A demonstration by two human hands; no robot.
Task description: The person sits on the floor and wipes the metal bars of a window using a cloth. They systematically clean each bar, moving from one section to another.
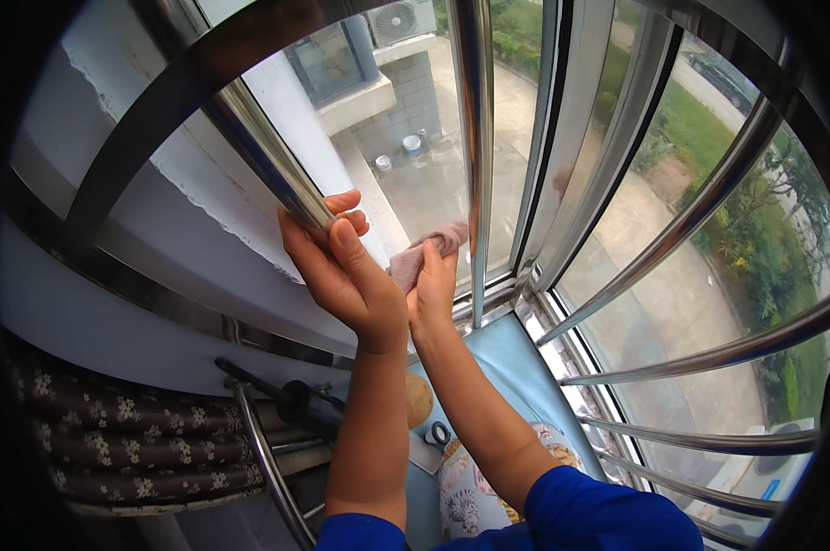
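Observation:
My left hand [342,282] is wrapped around a shiny metal bar [270,151], with the thumb in front and fingertips showing past its far side. A folded pinkish cloth [415,262] is held in my right hand [434,286], the thumb lying on top. The cloth's far end reaches close to a second upright metal bar [479,172]; whether it touches the bar or the window glass [435,186] behind, I cannot tell. Both forearms stretch forward from blue sleeves, side by side.
Several curved metal bars [663,275] line the right window. Beneath my arms lies a light-blue covered surface [504,351] bearing a round tan object [418,401] and a dark ring-shaped object [439,432]. Dark floral fabric [139,441] and a metal frame [260,434] stand at lower left.

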